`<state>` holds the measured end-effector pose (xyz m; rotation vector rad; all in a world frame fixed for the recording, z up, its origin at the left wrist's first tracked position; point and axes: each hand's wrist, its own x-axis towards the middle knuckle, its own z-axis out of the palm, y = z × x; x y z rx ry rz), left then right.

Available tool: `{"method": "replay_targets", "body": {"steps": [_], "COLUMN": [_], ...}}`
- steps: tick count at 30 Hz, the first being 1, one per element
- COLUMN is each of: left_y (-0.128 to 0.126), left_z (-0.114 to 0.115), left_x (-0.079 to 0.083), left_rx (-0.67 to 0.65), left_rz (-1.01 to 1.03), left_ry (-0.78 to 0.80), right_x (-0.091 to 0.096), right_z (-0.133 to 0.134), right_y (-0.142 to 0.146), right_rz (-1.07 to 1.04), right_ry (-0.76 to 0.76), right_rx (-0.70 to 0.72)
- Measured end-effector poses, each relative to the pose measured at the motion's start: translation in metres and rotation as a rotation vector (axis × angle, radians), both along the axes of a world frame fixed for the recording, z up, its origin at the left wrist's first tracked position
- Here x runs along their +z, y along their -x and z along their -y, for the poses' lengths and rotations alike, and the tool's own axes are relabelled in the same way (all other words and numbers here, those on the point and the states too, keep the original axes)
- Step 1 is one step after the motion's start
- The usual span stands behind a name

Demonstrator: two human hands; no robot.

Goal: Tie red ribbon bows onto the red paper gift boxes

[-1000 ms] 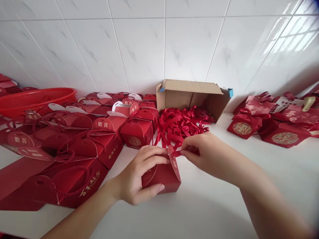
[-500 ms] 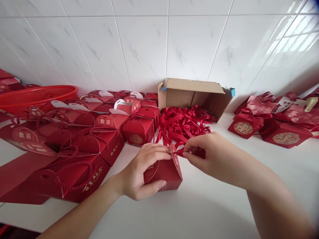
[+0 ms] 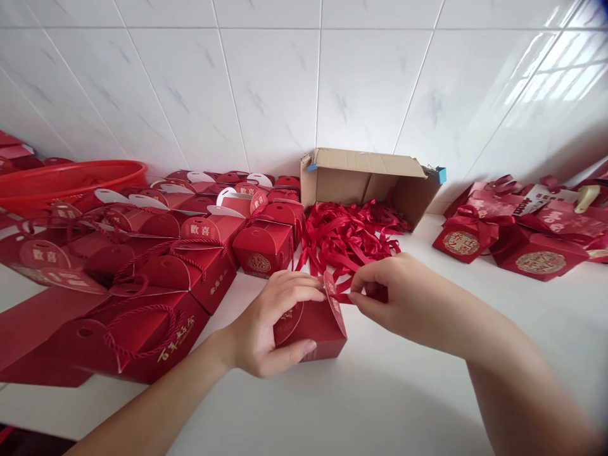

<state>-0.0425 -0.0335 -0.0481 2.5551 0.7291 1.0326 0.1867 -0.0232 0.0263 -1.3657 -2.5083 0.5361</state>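
A small red gift box (image 3: 325, 332) stands on the white table before me. My left hand (image 3: 280, 323) is wrapped over its left side, fingers across the top and thumb along the near face. My right hand (image 3: 387, 288) is to the right of the box, thumb and forefinger pinching a red ribbon (image 3: 341, 297) that runs to the box's raised top flap. How the ribbon passes through the flap is hidden by my left fingers. Just behind lies a tangled heap of red ribbons (image 3: 349, 237).
An open cardboard box (image 3: 370, 161) lies on its side against the tiled wall, ribbons spilling out. Rows of red gift boxes (image 3: 166, 278) with cord handles fill the left, beside a red plastic basin (image 3: 114, 171). Ribbon-tied boxes (image 3: 536, 253) stand at the right.
Almost nothing differs. The view has shifted very slightly, and both hands keep their places on the gift box and the ribbon.
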Motion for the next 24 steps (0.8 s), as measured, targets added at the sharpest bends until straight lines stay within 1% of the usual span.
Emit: {"method": "replay_targets", "body": {"steps": [5,9,11,17,24], "left_y": [0.001,0.0004,0.0003,0.0008,-0.0013], "left_z": [-0.0002,-0.0003,-0.0002,0.0008,0.0019], "left_x": [-0.0017,-0.0025,-0.0027,-0.0022,0.0026], "left_rx": [0.007,0.001,0.001,0.015,0.009], "left_rz": [0.001,0.004,0.007,0.018,0.033], "left_ry": [0.017,0.014,0.008,0.01,0.071], "right_x": [-0.0014,-0.0016,-0.0019,-0.0037,-0.0029], "right_z": [-0.0017,0.0006,0.0019,0.0012,-0.0007], "right_y": [-0.0002,0.0018,0.0036,0.0085,0.0064], "right_rz": [0.012,-0.013,-0.034,-0.097,-0.051], "right_ry": [0.009,-0.023,-0.041,-0.033,-0.07], "right_rx": [-0.011,-0.024,-0.016,0.018,0.01]}}
